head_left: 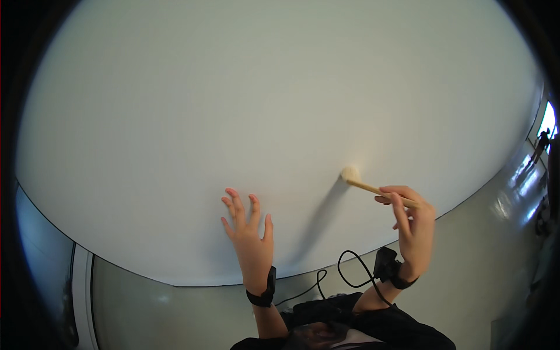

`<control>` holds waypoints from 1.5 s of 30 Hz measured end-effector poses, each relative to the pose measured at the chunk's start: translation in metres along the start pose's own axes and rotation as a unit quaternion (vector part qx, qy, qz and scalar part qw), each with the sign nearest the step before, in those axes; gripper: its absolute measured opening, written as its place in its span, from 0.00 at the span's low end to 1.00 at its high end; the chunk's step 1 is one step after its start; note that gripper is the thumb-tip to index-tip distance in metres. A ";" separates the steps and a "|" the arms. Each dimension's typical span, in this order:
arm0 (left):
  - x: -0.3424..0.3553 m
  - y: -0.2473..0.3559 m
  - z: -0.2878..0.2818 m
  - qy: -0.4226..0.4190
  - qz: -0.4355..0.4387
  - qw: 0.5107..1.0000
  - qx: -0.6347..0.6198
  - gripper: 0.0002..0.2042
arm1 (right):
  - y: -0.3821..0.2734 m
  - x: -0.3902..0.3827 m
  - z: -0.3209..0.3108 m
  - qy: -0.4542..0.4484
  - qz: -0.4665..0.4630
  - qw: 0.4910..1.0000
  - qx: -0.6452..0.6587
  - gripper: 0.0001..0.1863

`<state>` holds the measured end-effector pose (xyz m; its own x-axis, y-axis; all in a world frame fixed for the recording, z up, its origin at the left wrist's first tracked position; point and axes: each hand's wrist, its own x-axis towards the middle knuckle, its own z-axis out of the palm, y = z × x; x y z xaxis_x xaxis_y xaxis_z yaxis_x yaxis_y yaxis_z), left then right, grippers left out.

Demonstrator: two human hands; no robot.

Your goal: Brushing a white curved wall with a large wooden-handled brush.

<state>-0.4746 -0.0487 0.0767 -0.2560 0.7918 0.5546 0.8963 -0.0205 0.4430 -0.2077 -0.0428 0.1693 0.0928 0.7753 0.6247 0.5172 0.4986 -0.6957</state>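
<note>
at the lower edge the person's dark sleeves are cut off, and both forearms rise from there, each with a black wrist strap; a thin black cable (356, 271) loops from the right strap. the left hand (249, 233) is raised with palm toward the white wall (233, 116), fingers spread wide and holding nothing; whether the fingertips touch the wall cannot be told. the right hand (411, 230) is curled around a thin pale wooden stick (373, 188), pinched between thumb and fingers. the stick's rounded cream-coloured tip (350, 173) lies against the wall, casting a soft shadow. at the far right rim a small dark figure (541, 144) stands, too small to make out.
</note>
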 end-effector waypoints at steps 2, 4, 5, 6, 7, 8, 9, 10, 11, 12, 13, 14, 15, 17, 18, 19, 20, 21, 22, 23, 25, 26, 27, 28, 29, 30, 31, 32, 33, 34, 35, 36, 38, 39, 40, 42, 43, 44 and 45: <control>0.001 -0.003 -0.002 0.006 -0.005 1.000 -0.003 0.25 | 0.010 0.007 0.009 -0.080 0.076 0.993 -0.041 0.08; 0.000 -0.006 -0.004 0.002 -0.021 1.000 0.010 0.24 | 0.014 0.002 0.005 -0.101 0.068 0.992 -0.030 0.09; -0.003 -0.007 -0.002 0.005 -0.022 1.000 0.012 0.24 | 0.014 0.000 0.003 -0.121 0.057 0.991 -0.017 0.09; -0.008 -0.006 0.002 0.017 -0.026 0.999 0.021 0.26 | 0.006 -0.004 -0.001 -0.105 0.080 0.991 0.007 0.12; -0.011 -0.004 0.007 0.029 -0.030 0.999 0.030 0.29 | 0.011 -0.007 -0.002 -0.104 0.079 0.991 0.009 0.12; -0.009 0.002 0.009 0.027 -0.029 0.999 0.030 0.29 | 0.013 -0.007 -0.004 -0.045 -0.019 0.996 0.073 0.15; -0.007 0.011 0.011 0.050 -0.039 0.997 -0.033 0.31 | 0.014 -0.006 -0.006 0.016 -0.116 0.984 0.135 0.17; -0.004 0.017 0.013 0.073 -0.048 0.991 -0.096 0.34 | 0.018 -0.005 -0.002 0.060 -0.153 0.967 0.195 0.21; -0.002 0.019 0.016 0.071 -0.047 0.992 -0.096 0.34 | 0.021 -0.003 0.000 0.062 -0.151 0.967 0.195 0.21; 0.001 0.020 0.020 0.060 -0.036 0.994 -0.089 0.36 | 0.023 0.000 0.004 0.094 -0.180 0.958 0.204 0.22; 0.006 0.025 0.024 0.050 -0.019 0.995 -0.090 0.38 | 0.019 0.005 0.002 0.131 -0.213 0.946 0.205 0.23; 0.002 0.024 0.024 0.049 -0.017 0.995 -0.090 0.38 | 0.019 0.001 0.004 0.129 -0.197 0.950 0.204 0.24; -0.004 0.021 0.024 0.051 -0.008 0.996 -0.072 0.38 | 0.018 -0.003 0.004 0.130 -0.197 0.950 0.204 0.24; -0.009 0.020 0.021 0.054 0.000 0.997 -0.054 0.39 | 0.017 -0.006 0.004 0.119 -0.137 0.977 0.112 0.22; -0.010 0.021 0.019 0.052 -0.001 0.997 -0.060 0.39 | 0.019 -0.005 0.005 0.122 -0.149 0.978 0.083 0.19; -0.011 0.020 0.018 0.049 -0.003 0.997 -0.066 0.39 | 0.020 -0.007 0.004 0.120 -0.149 0.978 0.085 0.19; -0.010 0.021 0.018 0.048 -0.004 0.997 -0.067 0.39 | 0.016 -0.009 0.001 0.116 -0.134 0.981 0.084 0.17; -0.009 0.021 0.018 0.053 0.001 0.997 -0.064 0.39 | 0.013 -0.010 -0.002 0.112 -0.119 0.983 0.083 0.15; -0.009 0.021 0.018 0.057 0.005 0.997 -0.061 0.39 | 0.010 -0.013 -0.006 0.110 -0.118 0.983 0.082 0.15; -0.007 0.020 0.019 0.058 0.003 0.997 -0.060 0.39 | 0.007 -0.015 -0.010 0.099 -0.096 0.987 0.085 0.14; -0.005 0.019 0.020 0.065 0.009 0.997 -0.039 0.40 | 0.001 -0.013 -0.013 0.087 -0.074 0.990 0.088 0.13; -0.004 0.019 0.020 0.064 0.009 0.997 -0.040 0.40 | 0.000 -0.014 -0.013 0.075 -0.055 0.993 0.079 0.12; -0.004 0.020 0.019 0.057 0.007 0.997 -0.044 0.40 | -0.001 -0.014 -0.013 0.063 -0.035 0.995 0.071 0.12; -0.003 0.022 0.019 0.050 0.006 0.998 -0.048 0.40 | -0.002 -0.013 -0.014 0.064 -0.034 0.995 0.068 0.12; -0.005 0.016 0.017 0.049 0.003 0.998 -0.042 0.40 | -0.002 -0.015 -0.010 0.044 0.002 0.996 0.074 0.11; -0.008 0.011 0.015 0.046 -0.002 0.998 -0.038 0.40 | -0.002 -0.017 -0.005 0.024 0.039 0.996 0.079 0.10; -0.011 0.006 0.013 0.042 -0.007 0.999 -0.033 0.40 | -0.002 -0.018 0.000 0.019 0.042 0.995 0.084 0.10; -0.009 0.010 0.014 0.041 -0.002 0.998 -0.038 0.40 | -0.004 -0.016 -0.003 -0.012 0.078 0.994 0.069 0.10; -0.008 0.014 0.016 0.040 0.002 0.998 -0.043 0.40 | -0.005 -0.014 -0.006 -0.044 0.115 0.991 0.054 0.09; -0.007 0.017 0.018 0.039 0.005 0.998 -0.048 0.39 | -0.002 -0.013 -0.011 -0.038 0.116 0.991 0.050 0.09; -0.005 0.016 0.018 0.039 0.009 0.998 -0.048 0.39 | 0.004 -0.012 -0.012 -0.085 0.102 0.991 0.011 0.09; -0.005 0.015 0.020 0.041 0.007 0.998 -0.047 0.39 | 0.007 -0.011 -0.013 -0.132 0.088 0.987 -0.029 0.09; -0.006 0.013 0.021 0.042 0.006 0.998 -0.045 0.39 | 0.007 -0.018 -0.015 -0.056 0.033 0.997 0.041 0.10; -0.006 0.012 0.020 0.039 0.004 0.998 -0.050 0.39 | 0.007 -0.021 -0.016 0.016 -0.024 0.994 0.109 0.11; -0.006 0.012 0.020 0.035 0.002 0.998 -0.055 0.39 | 0.010 -0.024 -0.022 0.041 -0.033 0.989 0.136 0.16; -0.005 0.013 0.019 0.034 0.001 0.998 -0.050 0.39 | 0.017 -0.020 -0.018 0.105 -0.093 0.977 0.159 0.18; -0.005 0.015 0.021 0.032 0.003 0.998 -0.052 0.39 | 0.021 -0.019 -0.017 0.171 -0.156 0.957 0.174 0.21; -0.005 0.016 0.021 0.032 0.004 0.998 -0.053 0.39 | 0.024 -0.016 -0.016 0.173 -0.170 0.959 0.149 0.22; -0.005 0.016 0.020 0.030 0.000 0.998 -0.053 0.40 | 0.024 -0.014 -0.013 0.174 -0.171 0.958 0.149 0.22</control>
<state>-0.4516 -0.0406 0.0671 -0.2795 0.7542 0.5942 0.8542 -0.0873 0.5126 -0.1853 -0.0462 0.1484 0.2663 0.3968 0.8784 0.3068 0.8290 -0.4675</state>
